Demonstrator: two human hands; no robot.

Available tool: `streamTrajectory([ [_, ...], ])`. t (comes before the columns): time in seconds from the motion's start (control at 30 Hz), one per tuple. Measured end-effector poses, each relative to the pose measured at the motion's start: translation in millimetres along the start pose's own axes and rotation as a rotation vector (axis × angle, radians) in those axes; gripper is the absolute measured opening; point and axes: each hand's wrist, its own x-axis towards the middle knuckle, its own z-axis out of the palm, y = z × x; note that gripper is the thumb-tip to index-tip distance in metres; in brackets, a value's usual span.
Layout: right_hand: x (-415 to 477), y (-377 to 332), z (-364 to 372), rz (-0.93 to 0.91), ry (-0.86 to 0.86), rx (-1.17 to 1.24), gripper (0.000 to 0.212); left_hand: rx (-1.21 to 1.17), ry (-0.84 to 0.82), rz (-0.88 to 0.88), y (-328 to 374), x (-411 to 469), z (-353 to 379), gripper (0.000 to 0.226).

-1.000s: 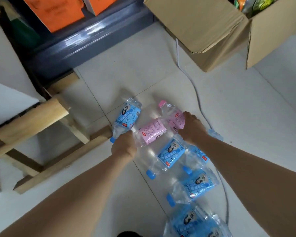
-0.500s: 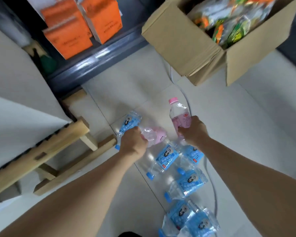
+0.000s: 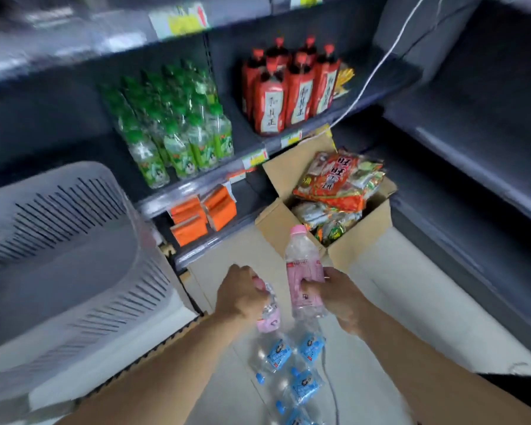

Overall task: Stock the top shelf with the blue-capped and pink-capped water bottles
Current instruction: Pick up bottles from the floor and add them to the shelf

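Standing upright in the right hand (image 3: 339,297): pink-capped bottle (image 3: 302,271) (cap uppermost).

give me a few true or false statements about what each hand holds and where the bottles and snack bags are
1. The right hand grips a clear pink-capped, pink-labelled water bottle, cap up. True.
2. The left hand holds nothing. False: it grips a second pink-labelled clear bottle.
3. Clear blue-capped, blue-labelled water bottles lie on the pale tiled floor. True.
4. The open brown cardboard box holds green-capped bottles. False: it holds colourful snack bags; the green-capped bottles stand on a dark shelf.
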Motion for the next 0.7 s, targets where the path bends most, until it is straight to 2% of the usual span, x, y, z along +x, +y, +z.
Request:
streamTrajectory([
  [0.03, -22, -27, -4, -0.034, -0.018, 0.028, 0.016, -0.022, 0.026, 0.019, 20, -14, -26, 0.004],
  [0.1, -68, -79, -12, -0.101, -0.060, 0.087, 0.017, -0.067, 0.088, 0.049, 61, -45, -79, 0.014],
  [0.23, -156, -170, -21, -0.216, -0.183, 0.218, 0.022, -0.102, 0.193, 0.108, 133, -110, -186, 0.007],
  [0.3, -200, -212, -21, -0.259, -0.262, 0.294, 0.022, -0.137, 0.257, 0.134, 162, -144, -238, 0.023],
  [0.4, -259, -265, -16, -0.315, -0.362, 0.389, 0.039, -0.186, 0.337, 0.190, 200, -201, -308, 0.033],
  [0.5, -306, -304, -7, -0.390, -0.463, 0.389, 0.027, -0.197, 0.422, 0.229, 225, -254, -366, 0.016],
  [0.7, -364, -373, 30, -0.535, -0.578, 0.324, 0.042, -0.290, 0.634, 0.268, 237, -330, -450, 0.011],
])
